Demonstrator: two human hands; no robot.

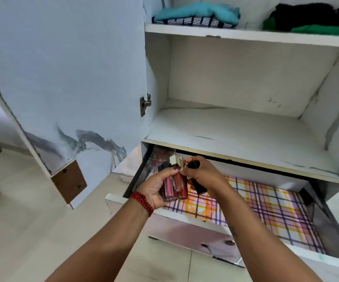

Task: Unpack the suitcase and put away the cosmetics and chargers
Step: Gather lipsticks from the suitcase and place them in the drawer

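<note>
While both forearms reach in over the front of the drawer (184, 231), the left hand (154, 190), a red beaded bracelet (142, 202) at its wrist, lies palm-up above the drawer's front left corner. Its fingers and thumb curl round a bundle of lip gloss tubes (173, 186), which stand side by side with caps pointing away. The right hand (201, 171) meets it from the other side, knuckles up and wrist bent down. It is wrapped round a black tube (199, 187), and its fingertips come in at the bundle's caps.

These tubes look light, stiff and smooth, so I judge they could slide against each other and slip out of a loose bundle. Pinching one by its cap or upper barrel seems safest.

Below the hands, a plaid liner (276, 210) covers the drawer floor. A clear organiser (161, 154) sits in the drawer's back left corner with reddish items inside. Above the drawer is a white shelf (225, 127), and higher still lie folded clothes (197, 15).
</note>
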